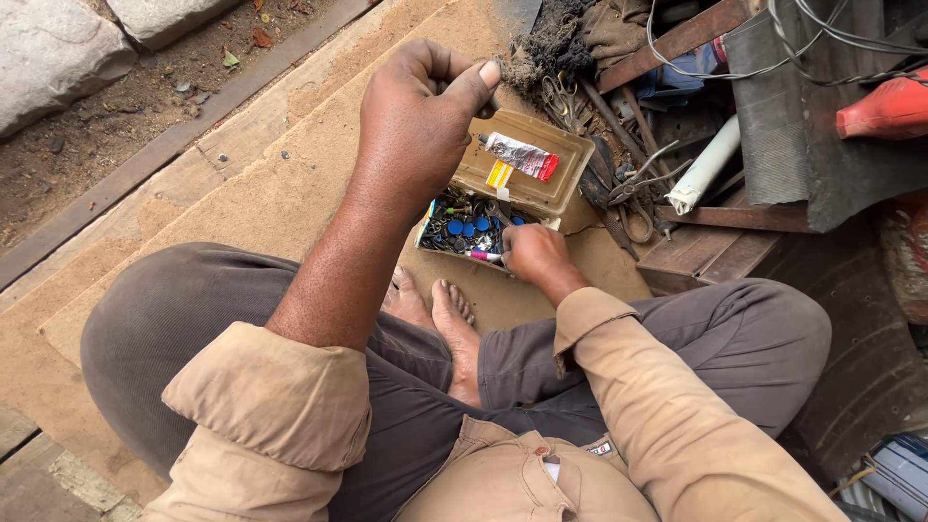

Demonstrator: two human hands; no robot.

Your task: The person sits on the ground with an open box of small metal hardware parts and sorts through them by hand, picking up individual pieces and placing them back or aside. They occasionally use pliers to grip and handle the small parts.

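A seated person's left hand (418, 121) is raised and curled shut, thumb pressed to the fingers, whatever it pinches too small to tell. To its right, the right hand (535, 256) closes over the near edge of a small open box (527, 188) on the board floor (242, 184). The thin-walled box looks light, best held by its rim, its blue caps (464, 229) small and loose; a crinkled glue tube (520, 155) lies in the lid.

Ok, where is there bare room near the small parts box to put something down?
Free: the tan board left of the small parts box, between the wooden edge strip and the person's knee. Crowded: right of the open lid, where scissors, a white tube and wires pile up. The right hand blocks the box's front.
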